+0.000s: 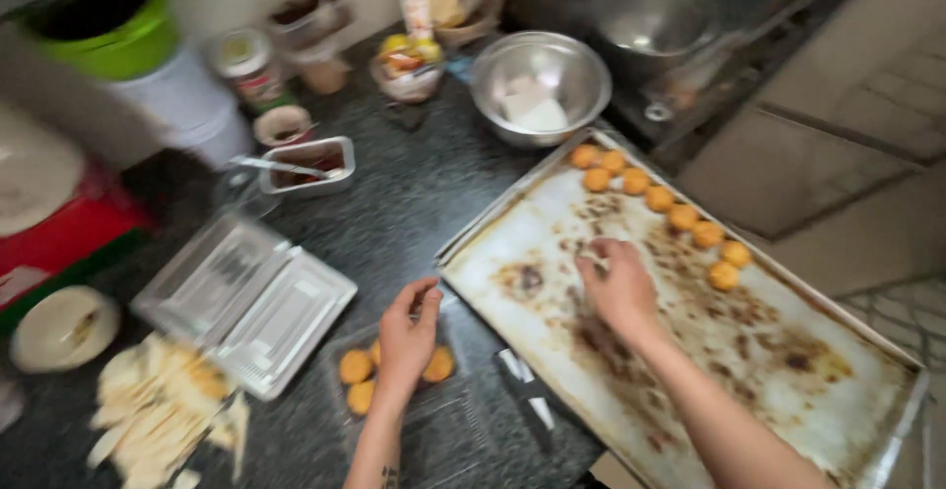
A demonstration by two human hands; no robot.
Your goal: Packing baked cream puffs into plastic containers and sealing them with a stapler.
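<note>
Mostly round balls [657, 196], stained tray [788, 390].

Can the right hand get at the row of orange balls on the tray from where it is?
Probably yes. The right hand rests on the tray, and the orange balls line the far edge. Only bare, stained tray surface lies between them; nothing stands in the way.

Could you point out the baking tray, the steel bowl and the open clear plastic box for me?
baking tray [690, 351]: head view, bare stained floor.
steel bowl [581, 75]: head view, right inner wall.
clear plastic box [281, 316]: head view, open lid.
</note>
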